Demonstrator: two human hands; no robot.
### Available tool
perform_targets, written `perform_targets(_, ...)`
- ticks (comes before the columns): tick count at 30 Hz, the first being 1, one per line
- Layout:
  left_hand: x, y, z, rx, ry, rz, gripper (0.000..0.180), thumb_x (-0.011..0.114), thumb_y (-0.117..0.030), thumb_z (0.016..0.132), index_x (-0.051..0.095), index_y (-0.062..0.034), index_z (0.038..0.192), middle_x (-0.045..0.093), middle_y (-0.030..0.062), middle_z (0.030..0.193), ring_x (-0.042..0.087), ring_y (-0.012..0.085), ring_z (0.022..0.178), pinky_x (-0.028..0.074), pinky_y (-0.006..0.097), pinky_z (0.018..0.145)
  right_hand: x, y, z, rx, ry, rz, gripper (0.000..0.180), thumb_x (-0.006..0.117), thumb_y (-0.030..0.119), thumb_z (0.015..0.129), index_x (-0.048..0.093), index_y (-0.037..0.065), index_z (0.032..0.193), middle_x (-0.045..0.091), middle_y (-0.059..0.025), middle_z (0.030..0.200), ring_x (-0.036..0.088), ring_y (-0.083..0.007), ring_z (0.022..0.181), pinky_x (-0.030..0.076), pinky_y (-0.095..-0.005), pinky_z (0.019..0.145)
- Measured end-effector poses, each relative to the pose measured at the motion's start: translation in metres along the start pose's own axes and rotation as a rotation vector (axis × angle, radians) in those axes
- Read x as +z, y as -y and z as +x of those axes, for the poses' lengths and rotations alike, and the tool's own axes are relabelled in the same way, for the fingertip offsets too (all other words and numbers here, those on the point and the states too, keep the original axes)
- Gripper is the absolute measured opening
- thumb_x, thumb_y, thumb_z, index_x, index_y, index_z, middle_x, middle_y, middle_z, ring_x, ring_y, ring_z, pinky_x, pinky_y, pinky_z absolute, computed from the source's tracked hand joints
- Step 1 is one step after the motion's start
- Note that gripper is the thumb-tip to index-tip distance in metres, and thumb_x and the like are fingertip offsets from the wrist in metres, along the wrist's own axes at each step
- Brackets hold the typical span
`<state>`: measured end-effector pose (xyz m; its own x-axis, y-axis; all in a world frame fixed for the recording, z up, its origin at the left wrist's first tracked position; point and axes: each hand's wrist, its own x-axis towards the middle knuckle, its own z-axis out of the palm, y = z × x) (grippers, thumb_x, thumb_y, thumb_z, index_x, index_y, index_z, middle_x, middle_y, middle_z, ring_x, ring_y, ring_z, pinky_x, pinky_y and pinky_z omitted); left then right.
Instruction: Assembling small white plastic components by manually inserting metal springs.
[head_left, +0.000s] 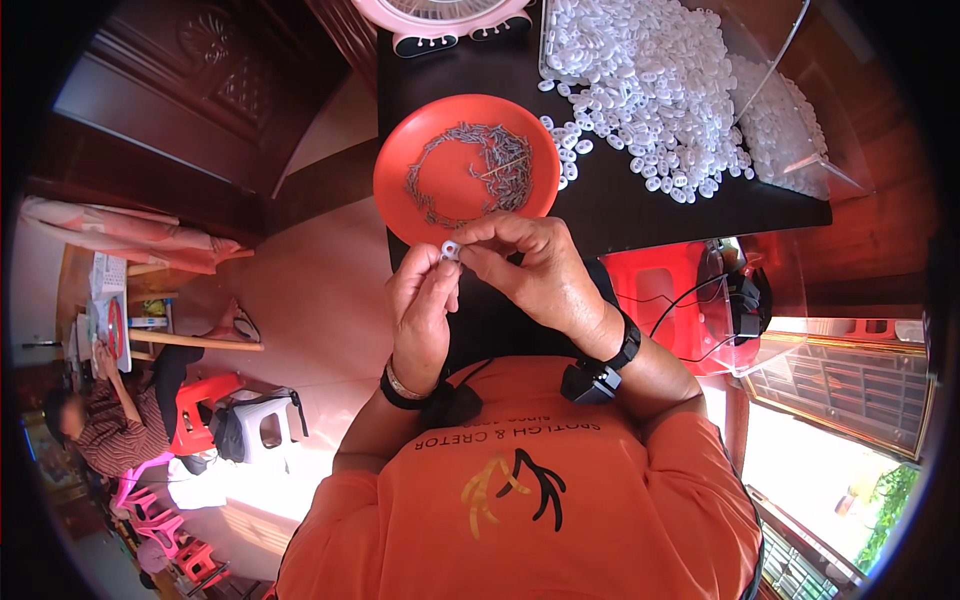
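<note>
Close over the near rim of an orange-red basin, my two hands meet at a small white oval plastic piece with a hole in it. My left hand pinches this piece between thumb and fingertips. The thumb and forefinger of my right hand are pinched together at the piece's right side; whatever lies between them is too small to make out. Many thin grey pieces, perhaps small screws or springs, lie in a ring inside the basin.
A large heap of similar white pieces spreads over the dark table, partly inside a clear container. A pink fan stands at the far edge. Red stools are under the right side. Another person sits at far left.
</note>
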<state>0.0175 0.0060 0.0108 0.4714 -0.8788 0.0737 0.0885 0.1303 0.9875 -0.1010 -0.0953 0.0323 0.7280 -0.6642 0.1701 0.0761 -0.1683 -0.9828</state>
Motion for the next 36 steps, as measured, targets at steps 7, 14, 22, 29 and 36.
perform_targets(7, 0.009, -0.013, -0.001, -0.083, -0.069, -0.11, 0.019, 0.051, -0.018, 0.094, 0.05, -0.0042, 0.08, 0.044, -0.0029, 0.063, 0.039, 0.0028, 0.056, 0.029, 0.019, 0.05, 0.002, 0.002, -0.003, -0.198, -0.017, -0.098, 0.029, 0.073, 0.001, 0.075, 0.063, 0.002, 0.102, 0.066, -0.006, 0.09, 0.066, -0.015, 0.078, 0.053, -0.0262, 0.069)
perform_targets(14, 0.011, -0.01, -0.003, -0.067, -0.059, -0.103, 0.023, 0.051, -0.023, 0.093, 0.052, -0.0047, 0.079, 0.048, -0.0014, 0.064, 0.043, 0.0041, 0.056, 0.032, 0.02, 0.05, 0.0, 0.0, -0.007, -0.28, -0.087, -0.238, 0.032, 0.076, 0.003, 0.071, 0.063, 0.003, 0.1, 0.065, -0.0076, 0.088, 0.066, -0.0179, 0.076, 0.053, -0.0272, 0.067)
perform_targets(22, 0.017, -0.007, 0.001, -0.037, -0.021, -0.148, 0.024, 0.053, -0.023, 0.092, 0.054, -0.0037, 0.078, 0.05, -0.0011, 0.065, 0.044, 0.0045, 0.055, 0.032, 0.02, 0.05, -0.005, 0.007, -0.012, -0.276, -0.066, -0.289, 0.033, 0.076, 0.003, 0.069, 0.063, 0.003, 0.1, 0.064, -0.0087, 0.089, 0.066, -0.0213, 0.078, 0.053, -0.0308, 0.067)
perform_targets(29, 0.02, -0.007, 0.0, -0.048, -0.074, -0.115, 0.025, 0.051, -0.025, 0.092, 0.057, -0.0018, 0.083, 0.052, -0.0008, 0.063, 0.044, 0.0048, 0.053, 0.032, 0.02, 0.05, 0.002, 0.004, -0.012, -0.408, -0.138, -0.523, 0.036, 0.075, 0.006, 0.07, 0.062, 0.003, 0.104, 0.065, -0.0112, 0.088, 0.066, -0.0254, 0.077, 0.054, -0.033, 0.066)
perform_targets(36, 0.013, -0.003, -0.001, -0.041, -0.063, -0.154, 0.028, 0.049, -0.026, 0.093, 0.056, -0.002, 0.08, 0.054, 0.0003, 0.061, 0.045, 0.0061, 0.052, 0.034, 0.02, 0.05, 0.005, 0.003, -0.014, -0.353, -0.085, -0.418, 0.029, 0.072, 0.007, 0.076, 0.062, 0.003, 0.103, 0.066, -0.0098, 0.08, 0.068, -0.0235, 0.07, 0.054, -0.0302, 0.06)
